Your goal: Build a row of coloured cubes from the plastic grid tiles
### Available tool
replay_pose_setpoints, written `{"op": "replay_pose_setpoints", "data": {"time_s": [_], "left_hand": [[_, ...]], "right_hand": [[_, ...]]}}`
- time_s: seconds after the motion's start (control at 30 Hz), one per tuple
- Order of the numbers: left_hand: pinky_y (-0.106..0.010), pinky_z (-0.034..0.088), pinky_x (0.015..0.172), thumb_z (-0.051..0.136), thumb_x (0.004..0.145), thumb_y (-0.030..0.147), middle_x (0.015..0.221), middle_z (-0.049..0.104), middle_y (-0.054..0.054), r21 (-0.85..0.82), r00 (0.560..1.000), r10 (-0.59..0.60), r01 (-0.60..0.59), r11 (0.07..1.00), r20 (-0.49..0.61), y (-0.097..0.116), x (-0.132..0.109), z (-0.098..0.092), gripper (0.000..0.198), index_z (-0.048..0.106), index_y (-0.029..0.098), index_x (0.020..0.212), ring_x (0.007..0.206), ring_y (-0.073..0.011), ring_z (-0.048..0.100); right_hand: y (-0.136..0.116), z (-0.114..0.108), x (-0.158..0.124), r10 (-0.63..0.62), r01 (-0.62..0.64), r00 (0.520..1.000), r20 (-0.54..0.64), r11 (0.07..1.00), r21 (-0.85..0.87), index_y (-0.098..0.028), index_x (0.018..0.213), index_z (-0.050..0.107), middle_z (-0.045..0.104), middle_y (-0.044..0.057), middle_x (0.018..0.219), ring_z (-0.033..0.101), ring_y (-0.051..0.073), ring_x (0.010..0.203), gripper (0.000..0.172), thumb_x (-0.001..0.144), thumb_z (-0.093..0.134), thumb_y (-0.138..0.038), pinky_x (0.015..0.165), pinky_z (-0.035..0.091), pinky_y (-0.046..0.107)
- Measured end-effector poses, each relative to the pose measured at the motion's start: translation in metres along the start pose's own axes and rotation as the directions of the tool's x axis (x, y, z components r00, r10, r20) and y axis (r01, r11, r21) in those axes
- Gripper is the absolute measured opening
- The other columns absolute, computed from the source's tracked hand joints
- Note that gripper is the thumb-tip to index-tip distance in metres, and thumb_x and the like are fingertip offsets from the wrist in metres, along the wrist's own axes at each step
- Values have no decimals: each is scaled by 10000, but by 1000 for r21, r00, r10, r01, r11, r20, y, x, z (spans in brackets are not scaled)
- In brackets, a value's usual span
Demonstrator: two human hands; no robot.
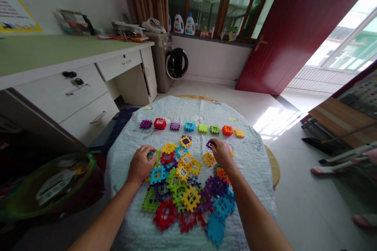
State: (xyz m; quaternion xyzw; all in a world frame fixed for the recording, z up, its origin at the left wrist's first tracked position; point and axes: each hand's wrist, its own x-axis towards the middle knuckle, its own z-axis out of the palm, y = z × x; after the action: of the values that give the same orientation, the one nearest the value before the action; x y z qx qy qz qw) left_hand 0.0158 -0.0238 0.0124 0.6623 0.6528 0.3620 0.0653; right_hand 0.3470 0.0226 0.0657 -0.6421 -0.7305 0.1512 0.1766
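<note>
My right hand [223, 153] pinches a purple interlocking plastic tile [209, 144] above the cloth, right of the loose pile. At the pile's left edge, my left hand [141, 166] has curled fingers around a small blue-green tile [151, 154]; the fingers partly hide it. Between my forearms lie many loose tiles with notched edges: a yellow tile [191, 199], a red tile [165, 214], a blue tile [215, 228] and a green tile [151, 200] among them. A purple-and-yellow piece [185, 140] sits at the pile's far side.
Beyond the pile runs a row of block-like pieces, from a purple one [146, 124] to a yellow-orange one [239, 133]. A pale patterned cloth [126, 145] covers the round table. A bin [88, 164] stands left; a person's foot [321, 171] shows right.
</note>
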Motion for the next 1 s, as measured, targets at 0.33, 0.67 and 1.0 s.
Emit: {"op": "replay_pose_setpoints", "data": {"time_s": [0.33, 0.67, 1.0], "left_hand": [[-393, 462, 945, 495, 775, 284, 929, 650, -75, -14, 1000, -7, 7, 1000, 11, 1, 0, -1, 146, 608, 208, 827, 949, -235, 595], [-401, 466, 945, 495, 767, 291, 942, 655, -79, -12, 1000, -12, 12, 1000, 4, 2, 0, -1, 157, 615, 207, 823, 959, -243, 601], [-386, 463, 948, 502, 762, 290, 931, 658, -71, -17, 1000, -16, 16, 1000, 0, 1, 0, -1, 145, 613, 217, 821, 956, -235, 598]], "right_hand": [[-22, 29, 3, -68, 63, 996, 53, 994, 90, -214, 1132, 671, 739, 74, 1003, 659, 186, 921, 304, 930, 446, -252, 817, 448, 255], [-26, 35, -1, -73, 73, 997, 10, 997, 17, -210, 1207, 624, 709, 96, 998, 626, 199, 987, 341, 955, 399, -261, 863, 437, 269], [-4, 20, -27, -184, 181, 981, 67, 982, 46, -178, 1275, 550, 601, 113, 1211, 522, 226, 1136, 504, 777, 498, -124, 1009, 390, 352]]}}
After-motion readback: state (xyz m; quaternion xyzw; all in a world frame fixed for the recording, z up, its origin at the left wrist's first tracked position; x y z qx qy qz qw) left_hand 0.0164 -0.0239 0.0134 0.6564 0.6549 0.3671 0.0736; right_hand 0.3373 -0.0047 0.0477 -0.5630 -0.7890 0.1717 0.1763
